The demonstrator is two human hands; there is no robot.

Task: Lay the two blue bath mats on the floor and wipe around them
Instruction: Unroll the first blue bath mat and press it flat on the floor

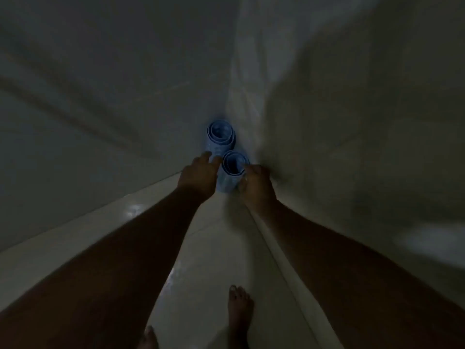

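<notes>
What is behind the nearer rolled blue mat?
Behind the nearer mat, the second rolled mat stands upright in the wall corner. Its base is covered by the nearer roll and the left hand.

Two rolled mats [221,137] [232,172] — pale blue, faintly speckled — against glossy off-white floor [214,260].

Two rolled blue rubber bath mats stand upright in the wall corner, the far mat [221,138] just behind the near mat [232,171], on the pale tiled floor [216,248].

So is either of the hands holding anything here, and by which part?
The right hand grips the nearer rolled mat at its upper side. The left hand only reaches toward the farther roll.
</notes>
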